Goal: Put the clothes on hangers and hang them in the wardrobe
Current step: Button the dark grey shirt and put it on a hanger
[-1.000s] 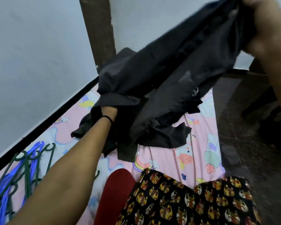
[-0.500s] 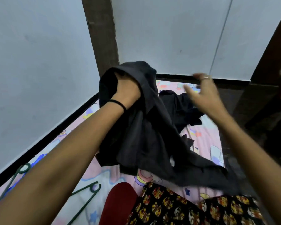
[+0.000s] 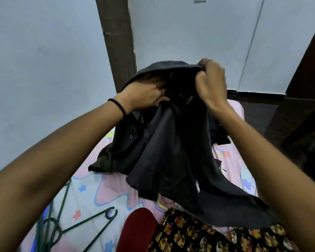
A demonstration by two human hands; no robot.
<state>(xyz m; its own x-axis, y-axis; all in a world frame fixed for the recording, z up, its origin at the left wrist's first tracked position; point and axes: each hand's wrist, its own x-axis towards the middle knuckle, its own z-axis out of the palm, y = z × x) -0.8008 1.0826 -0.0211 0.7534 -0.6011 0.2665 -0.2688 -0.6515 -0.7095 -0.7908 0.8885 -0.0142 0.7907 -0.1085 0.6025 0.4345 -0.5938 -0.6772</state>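
The dark grey shirt (image 3: 164,142) is now held up by both hands above the bed (image 3: 91,193), where half a second ago it was carried by the left hand alone while the right hand hovered with its fingers spread and holding nothing. The right hand (image 3: 210,82) has since been closed on the top edge of the fabric, fingers curled and pinching the cloth near what seems to be the collar. The left hand (image 3: 144,93) is pushed in under the raised fold, its fingers partly hidden by the cloth, so the exact grip cannot be told, though the fabric appears to be gripped or spread from within. A second ago the garment was stretched out high to the right; it has been gathered in front of the person, and its lower part now hangs down and is draped over the patterned garment (image 3: 207,237) at the bottom of the view. For the task this is judged to mean that the neck opening is being found and opened so that a hanger can be slipped in. No hanger is in hand yet: the green hangers (image 3: 91,224) lie on the bed at lower left, apart from the shirt. A further dark piece (image 3: 220,137) lies farther up the bed. The wardrobe is not clearly seen.
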